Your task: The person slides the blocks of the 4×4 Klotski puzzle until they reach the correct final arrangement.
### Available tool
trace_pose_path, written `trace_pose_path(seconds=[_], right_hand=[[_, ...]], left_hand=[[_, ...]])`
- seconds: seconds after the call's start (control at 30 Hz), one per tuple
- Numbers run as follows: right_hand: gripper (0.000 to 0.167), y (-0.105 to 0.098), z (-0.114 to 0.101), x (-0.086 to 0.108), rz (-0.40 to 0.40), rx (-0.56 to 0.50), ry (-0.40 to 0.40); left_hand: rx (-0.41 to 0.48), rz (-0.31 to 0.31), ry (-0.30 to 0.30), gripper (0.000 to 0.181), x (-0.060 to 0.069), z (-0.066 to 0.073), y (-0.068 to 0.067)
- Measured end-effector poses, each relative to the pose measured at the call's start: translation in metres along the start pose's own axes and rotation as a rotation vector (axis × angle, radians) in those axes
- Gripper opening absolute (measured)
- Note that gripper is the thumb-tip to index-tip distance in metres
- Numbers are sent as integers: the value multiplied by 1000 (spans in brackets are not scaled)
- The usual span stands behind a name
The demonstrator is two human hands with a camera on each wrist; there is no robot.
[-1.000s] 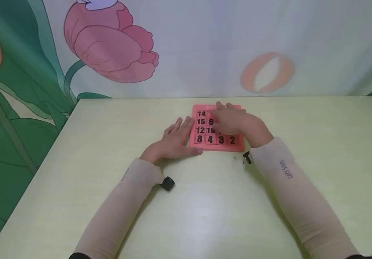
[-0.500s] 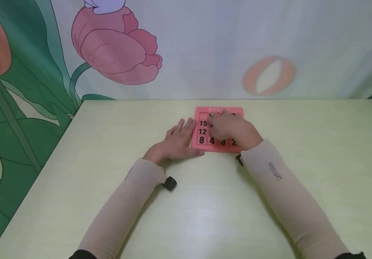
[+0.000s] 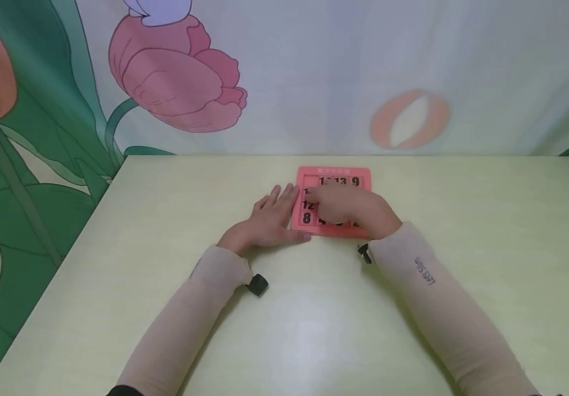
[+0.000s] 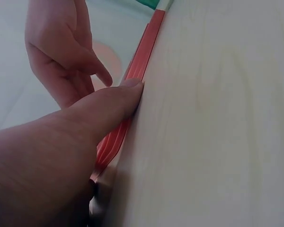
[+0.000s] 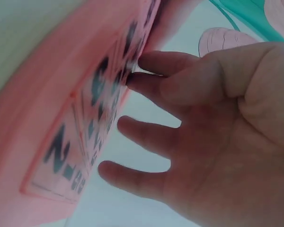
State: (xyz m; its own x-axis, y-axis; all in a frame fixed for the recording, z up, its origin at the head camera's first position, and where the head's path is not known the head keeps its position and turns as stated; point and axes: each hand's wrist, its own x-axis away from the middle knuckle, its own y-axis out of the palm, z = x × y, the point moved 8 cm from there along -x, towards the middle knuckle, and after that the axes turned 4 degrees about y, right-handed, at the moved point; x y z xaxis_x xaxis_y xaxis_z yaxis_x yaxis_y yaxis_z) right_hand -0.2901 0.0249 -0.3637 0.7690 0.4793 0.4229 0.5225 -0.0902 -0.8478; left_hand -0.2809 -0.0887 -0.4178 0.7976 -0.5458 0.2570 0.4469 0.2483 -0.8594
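A pink number sliding puzzle [image 3: 331, 230] lies flat near the table's far edge, its tiles printed with black numbers. At its top left corner is a slot without a tile [image 3: 310, 180]. My left hand [image 3: 272, 220] lies along the left side with straight fingers; in the left wrist view its thumb [image 4: 114, 100] presses the near edge. Over the board is my right hand [image 3: 346, 204], an index fingertip at the left column near the second row. It covers several middle tiles. The right wrist view shows its fingers [image 5: 142, 137] loosely spread, the upper fingertips at the tiles.
The pale wooden table [image 3: 304, 330] extends around the puzzle. Behind it hangs a curtain [image 3: 309, 77] with printed flowers and leaves. Each wrist wears a small black device [image 3: 258, 285] at the sleeve cuff.
The top left tile, 14, has slid right, leaving its corner slot bare. My right hand has shifted left and nearer, to the left column. The left hand stays at the puzzle's side.
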Motion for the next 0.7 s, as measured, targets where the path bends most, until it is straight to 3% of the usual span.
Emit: trace_pose_path(seconds=[0.2, 0.4, 0.53, 0.7], right_hand=[[55, 9, 1, -4, -2, 51, 60], [60, 2, 6, -13, 27, 85, 113], [59, -1, 5, -12, 36, 75, 91], [54, 4, -8, 5, -44, 39, -12]], left_hand=[[6, 13, -3, 112, 1, 2, 5], [10, 6, -1, 111, 2, 3, 1], [1, 16, -1, 111, 1, 2, 0], [-8, 20, -1, 110, -1, 2, 1]])
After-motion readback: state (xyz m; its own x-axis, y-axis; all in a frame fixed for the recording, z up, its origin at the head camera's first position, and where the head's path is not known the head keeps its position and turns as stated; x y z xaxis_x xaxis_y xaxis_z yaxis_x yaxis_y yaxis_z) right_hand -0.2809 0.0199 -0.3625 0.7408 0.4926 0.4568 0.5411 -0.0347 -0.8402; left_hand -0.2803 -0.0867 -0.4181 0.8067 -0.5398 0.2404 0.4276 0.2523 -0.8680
